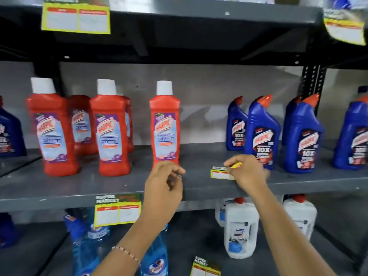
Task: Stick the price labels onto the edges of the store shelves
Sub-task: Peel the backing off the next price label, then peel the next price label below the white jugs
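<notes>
My right hand (246, 172) pinches a small price label (220, 173) by its right end, above the middle shelf (59, 188) and just back from its front edge, right of centre. The label is a little rectangle with a yellow border, a dark strip of white lettering along the top, a red bar below that and a blank white field. Something yellow (237, 165) shows between my thumb and fingers; I cannot tell what it is.

My left hand (165, 182) hovers close to the left of the label, fingers curled loosely inward, gripping nothing I can make out. It sits in front of the base of a red bottle with a white cap (164, 126). A beaded bracelet (127, 253) circles that wrist.

A larger label (117, 209) of the same design already hangs from the front edge of the middle shelf, left of my left arm: yellow frame, dark header reading "SUPER MARKET", two white boxes topped with red. Another (75, 16) hangs from the front edge of the top shelf (199, 12) at its left end, and one more (205, 268) lies on the bottom shelf between my forearms.

Blue bottles with red caps (262, 132) stand toward the right end of the middle shelf, behind my right hand.
</notes>
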Demonstrator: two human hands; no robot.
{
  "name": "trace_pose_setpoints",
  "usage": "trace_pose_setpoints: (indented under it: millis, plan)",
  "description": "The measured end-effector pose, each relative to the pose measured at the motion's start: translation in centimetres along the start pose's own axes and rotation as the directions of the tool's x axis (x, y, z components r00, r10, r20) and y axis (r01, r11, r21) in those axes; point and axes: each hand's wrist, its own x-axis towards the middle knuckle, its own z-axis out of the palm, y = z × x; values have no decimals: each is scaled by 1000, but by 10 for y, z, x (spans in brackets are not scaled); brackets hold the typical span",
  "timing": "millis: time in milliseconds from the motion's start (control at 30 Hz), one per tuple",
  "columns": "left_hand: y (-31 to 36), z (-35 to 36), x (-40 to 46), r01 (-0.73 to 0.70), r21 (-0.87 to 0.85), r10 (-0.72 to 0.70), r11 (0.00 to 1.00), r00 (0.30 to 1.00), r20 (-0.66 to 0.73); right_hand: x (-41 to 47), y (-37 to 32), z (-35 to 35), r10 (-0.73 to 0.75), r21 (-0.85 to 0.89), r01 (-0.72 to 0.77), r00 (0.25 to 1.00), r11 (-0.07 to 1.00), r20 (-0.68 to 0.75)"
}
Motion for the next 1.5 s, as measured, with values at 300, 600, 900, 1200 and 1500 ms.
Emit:
trace_pose_setpoints:
  millis: [300,600,900,1200,1500]
  plan:
    - [80,124,18,103,-84,-76,991,959,271,-30,77,-87,-237,588,219,970,779,-48]
    - [151,247,-11,159,3,-151,987,932,330,-3,189,-137,-43,407,117,981,906,-188]
    - [150,270,-13,62,145,-105,987,945,311,7,210,-128,-67,287,171,938,942,-340]
    - [109,241,-48,-303,246,213,921,919,332,-17,218,-107,-22,314,310,741,897,-671]
    - [-103,151,-168,125,658,-613,743,525,591,-113,252,43,-165,347,112,978,931,125]
